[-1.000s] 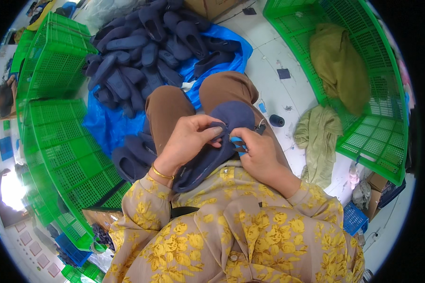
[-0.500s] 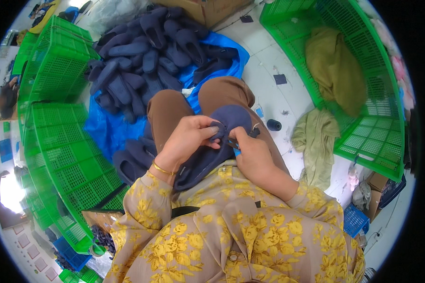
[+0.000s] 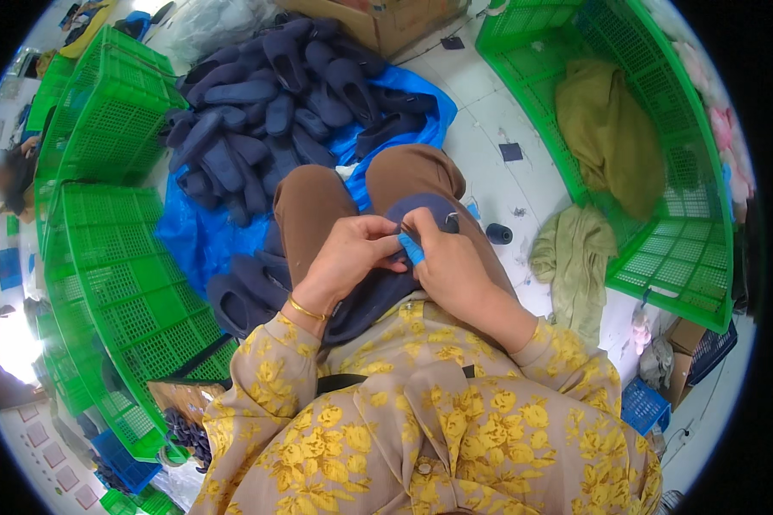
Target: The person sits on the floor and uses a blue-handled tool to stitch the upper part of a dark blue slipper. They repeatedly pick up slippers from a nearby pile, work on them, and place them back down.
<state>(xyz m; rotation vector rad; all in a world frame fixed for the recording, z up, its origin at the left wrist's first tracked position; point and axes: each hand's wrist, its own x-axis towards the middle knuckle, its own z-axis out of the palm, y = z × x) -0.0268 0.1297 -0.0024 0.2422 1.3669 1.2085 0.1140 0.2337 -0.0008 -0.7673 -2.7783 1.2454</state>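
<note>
A dark navy slipper (image 3: 410, 208) lies on my lap, its rounded end over my right thigh. My left hand (image 3: 356, 253) is closed, pinching the slipper's edge between thumb and fingers. Against those fingertips works my right hand (image 3: 447, 262), its fingers bent and a blue wrap (image 3: 410, 249) on one finger. A small dark tool (image 3: 447, 222) with a shiny metal loop sticks out of the right hand; its working end is hidden. The pinched spot is mostly covered by my fingers. More navy cloth or slipper (image 3: 361, 316) lies below my hands.
A heap of navy slippers (image 3: 279, 116) rests on blue sheeting (image 3: 199, 245) ahead. Green crates (image 3: 116, 266) stand at the left; another green crate (image 3: 674, 275) at the right holds olive cloth (image 3: 610, 129). A dark thread spool (image 3: 499, 233) and pale green cloth (image 3: 574, 257) lie on the floor.
My right hand has moved left and slightly up, closing in on the left fingertips. The dark tool has turned and shifted left with it. My left hand keeps its pinch.
</note>
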